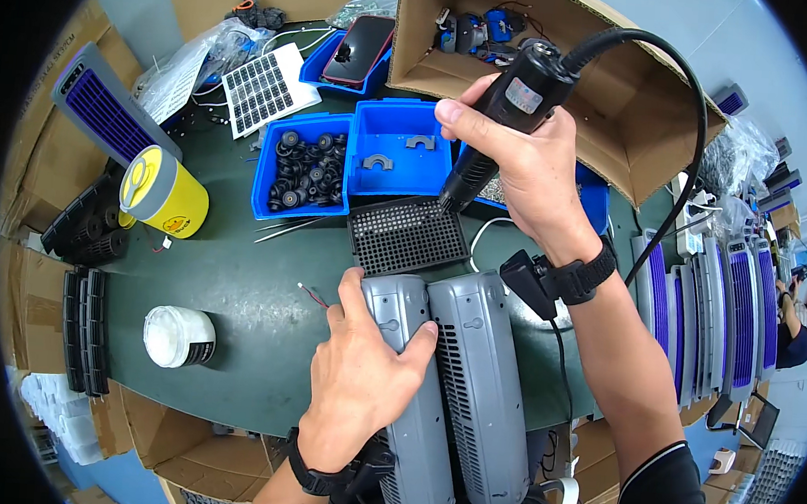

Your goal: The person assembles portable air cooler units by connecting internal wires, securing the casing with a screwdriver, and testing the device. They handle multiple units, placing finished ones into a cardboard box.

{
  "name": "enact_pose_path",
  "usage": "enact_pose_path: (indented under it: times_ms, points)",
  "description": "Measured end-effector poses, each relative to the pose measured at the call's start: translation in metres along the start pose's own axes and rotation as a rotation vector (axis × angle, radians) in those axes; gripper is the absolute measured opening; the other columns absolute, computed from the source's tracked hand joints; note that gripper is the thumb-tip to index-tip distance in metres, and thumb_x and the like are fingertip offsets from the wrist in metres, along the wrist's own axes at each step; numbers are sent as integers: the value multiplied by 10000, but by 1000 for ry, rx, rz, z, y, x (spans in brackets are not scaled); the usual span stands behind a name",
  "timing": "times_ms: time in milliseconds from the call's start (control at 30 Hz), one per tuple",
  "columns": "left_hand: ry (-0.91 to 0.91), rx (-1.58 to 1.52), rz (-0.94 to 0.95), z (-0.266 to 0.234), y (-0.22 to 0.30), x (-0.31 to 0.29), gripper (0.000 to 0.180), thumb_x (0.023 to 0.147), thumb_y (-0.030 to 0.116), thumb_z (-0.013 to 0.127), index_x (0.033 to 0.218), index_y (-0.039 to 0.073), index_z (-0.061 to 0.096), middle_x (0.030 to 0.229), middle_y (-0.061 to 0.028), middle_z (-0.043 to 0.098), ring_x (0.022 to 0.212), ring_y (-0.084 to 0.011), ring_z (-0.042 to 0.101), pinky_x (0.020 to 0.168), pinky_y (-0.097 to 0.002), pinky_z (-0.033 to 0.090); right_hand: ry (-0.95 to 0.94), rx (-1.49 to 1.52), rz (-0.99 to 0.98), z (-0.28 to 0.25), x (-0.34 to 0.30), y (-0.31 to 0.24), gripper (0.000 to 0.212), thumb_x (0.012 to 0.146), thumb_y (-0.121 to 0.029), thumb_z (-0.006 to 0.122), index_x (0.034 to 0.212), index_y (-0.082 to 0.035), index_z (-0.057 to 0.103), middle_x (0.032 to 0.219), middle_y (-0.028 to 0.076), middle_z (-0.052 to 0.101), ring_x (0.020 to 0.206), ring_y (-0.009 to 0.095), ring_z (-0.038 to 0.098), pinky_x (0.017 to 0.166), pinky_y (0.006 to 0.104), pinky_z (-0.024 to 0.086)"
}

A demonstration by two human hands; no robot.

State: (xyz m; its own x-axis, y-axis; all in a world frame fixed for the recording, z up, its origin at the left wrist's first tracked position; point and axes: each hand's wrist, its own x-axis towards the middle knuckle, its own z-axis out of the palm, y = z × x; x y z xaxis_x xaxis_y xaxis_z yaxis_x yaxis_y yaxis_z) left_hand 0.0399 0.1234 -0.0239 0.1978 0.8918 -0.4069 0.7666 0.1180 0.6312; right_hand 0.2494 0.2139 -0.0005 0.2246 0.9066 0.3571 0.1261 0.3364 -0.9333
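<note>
My right hand (529, 163) is closed around a black corded electric screwdriver (509, 106), held tilted with its tip down over the far right corner of a black perforated screw tray (404, 238). My left hand (366, 365) grips the upper part of a long grey plastic housing (422, 438), thumb on one side and fingers on the other. A second grey housing (482, 395) lies alongside it on the right, slotted vents along its edge. Both housings reach over the table's near edge toward my body. Whether a screw sits on the screwdriver tip is too small to tell.
Blue bins with black rollers (307, 168) and grey clips (378, 162) stand beyond the tray. A cardboard box (633, 127) is at the far right. A yellow canister (167, 196) and white jar (176, 337) stand left. Purple-grilled units (740, 310) line the right; the screwdriver's cable (697, 131) arches there.
</note>
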Motion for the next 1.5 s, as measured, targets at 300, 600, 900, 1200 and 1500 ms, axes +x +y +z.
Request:
enact_pose_path:
  times_ms: [300, 600, 900, 1200, 1500]
  points:
    - [2, 3, 13, 1, -1, 0, 928, 875, 397, 751, 1539, -10, 247, 1350, -391, 553, 1118, -540, 650, 974, -542, 526, 50, -35, -28, 8, -3, -3, 229, 855, -167, 881, 921, -20, 719, 811, 48, 719, 758, 121, 677, 720, 282, 536]
    - [-1, 7, -2, 0, 0, 0, 928, 877, 400, 743, 1544, -10, 244, 1352, -391, 552, 1125, -538, 648, 979, -538, 524, 97, -96, -7, 10, -4, -7, 247, 853, -183, 886, 901, -17, 708, 791, 48, 718, 707, 127, 688, 702, 286, 541]
    - [33, 7, 81, 5, -11, 2, 941, 885, 423, 731, 1552, 4, 217, 1263, -406, 553, 1014, -586, 660, 911, -584, 547, 92, -111, -71, 17, -12, -3, 341, 800, -225, 927, 889, -27, 663, 783, -5, 672, 706, 73, 620, 650, 253, 517]
    - [12, -17, 32, 2, -6, 2, 925, 875, 386, 752, 1539, -22, 254, 1342, -403, 556, 1142, -542, 644, 993, -527, 519, 156, -505, -150, 26, -18, -4, 452, 751, -359, 948, 865, -32, 657, 728, 25, 694, 683, 119, 666, 643, 309, 535]
    - [7, -23, 25, 3, -8, 4, 919, 876, 370, 758, 1542, -12, 253, 1348, -390, 559, 1136, -527, 652, 990, -524, 523, -24, -10, 19, 12, -8, 8, 258, 906, -243, 838, 945, -25, 705, 710, 48, 672, 640, 128, 645, 654, 298, 534]
